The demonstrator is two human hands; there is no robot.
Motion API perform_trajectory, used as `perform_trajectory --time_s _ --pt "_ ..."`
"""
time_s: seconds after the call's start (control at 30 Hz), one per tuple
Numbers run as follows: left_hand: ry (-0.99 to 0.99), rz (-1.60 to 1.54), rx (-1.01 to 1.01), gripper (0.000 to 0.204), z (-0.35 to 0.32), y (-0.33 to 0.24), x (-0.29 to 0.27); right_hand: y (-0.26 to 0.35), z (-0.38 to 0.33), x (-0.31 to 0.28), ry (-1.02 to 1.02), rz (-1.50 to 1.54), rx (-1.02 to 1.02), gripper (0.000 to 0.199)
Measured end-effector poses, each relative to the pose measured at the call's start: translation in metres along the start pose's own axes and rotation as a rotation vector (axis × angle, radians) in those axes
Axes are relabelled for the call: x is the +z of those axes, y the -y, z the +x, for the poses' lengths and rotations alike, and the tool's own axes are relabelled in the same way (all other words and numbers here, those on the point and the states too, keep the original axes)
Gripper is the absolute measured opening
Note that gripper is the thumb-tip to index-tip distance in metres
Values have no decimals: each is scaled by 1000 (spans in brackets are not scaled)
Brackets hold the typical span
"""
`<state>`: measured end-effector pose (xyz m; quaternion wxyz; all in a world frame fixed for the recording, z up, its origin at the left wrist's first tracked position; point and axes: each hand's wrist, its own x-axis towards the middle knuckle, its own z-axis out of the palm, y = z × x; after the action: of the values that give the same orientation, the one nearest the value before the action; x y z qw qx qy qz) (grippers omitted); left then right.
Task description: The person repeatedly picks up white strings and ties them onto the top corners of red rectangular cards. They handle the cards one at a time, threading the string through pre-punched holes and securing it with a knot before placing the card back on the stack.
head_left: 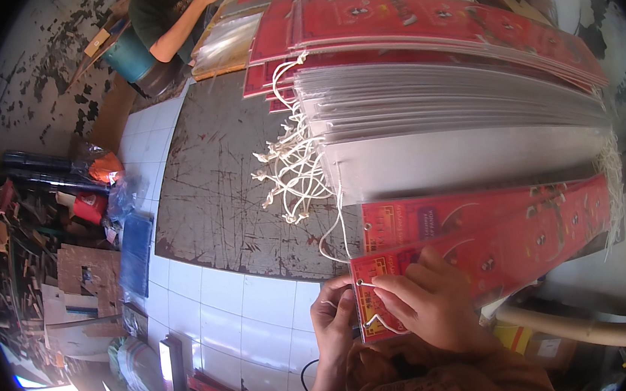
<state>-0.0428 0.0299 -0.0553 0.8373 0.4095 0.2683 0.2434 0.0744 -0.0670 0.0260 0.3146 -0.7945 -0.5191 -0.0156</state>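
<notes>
A long red printed card (515, 259) lies slantwise across the near end of the table, its left end close to me. My left hand (332, 316) grips that end at its edge, thumb in front and fingers partly behind. Over the card's face, my right hand (438, 300) pinches a white cord (367, 284) beside a small hole near the corner. The cord's loose tail curls down over the card under my right fingers. Another red card (398, 221) lies just beyond, partly covered. From the pale back of a standing card (468, 159), a cord loop hangs down toward my left hand.
Many cards stand in a thick row (446, 92), knotted white cords (295, 171) trailing off their left ends. More red cards (424, 15) lie behind. The scratched grey tabletop (228, 173) stretches left. Another person's arm (180, 31) is at the far left; scrap wood (83, 270) litters the floor.
</notes>
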Motion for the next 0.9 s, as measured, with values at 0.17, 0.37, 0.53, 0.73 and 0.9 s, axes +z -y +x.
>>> perform_trajectory --time_s 0.17,0.37,0.53,0.73,0.9 --pt "31 -42 -13 20 0 -2 3 1 2 3 42 -60 -34 17" --pt "3 4 33 20 1 0 6 2 6 14 69 -63 -36 17" --pt "37 54 71 12 0 4 2 1 2 17 126 -80 -28 25" --pt "-249 100 118 6 -5 2 8 -2 -4 7 141 85 -16 44" --pt "-673 -54 440 3 6 -11 -18 -15 -9 0 117 211 47 48"
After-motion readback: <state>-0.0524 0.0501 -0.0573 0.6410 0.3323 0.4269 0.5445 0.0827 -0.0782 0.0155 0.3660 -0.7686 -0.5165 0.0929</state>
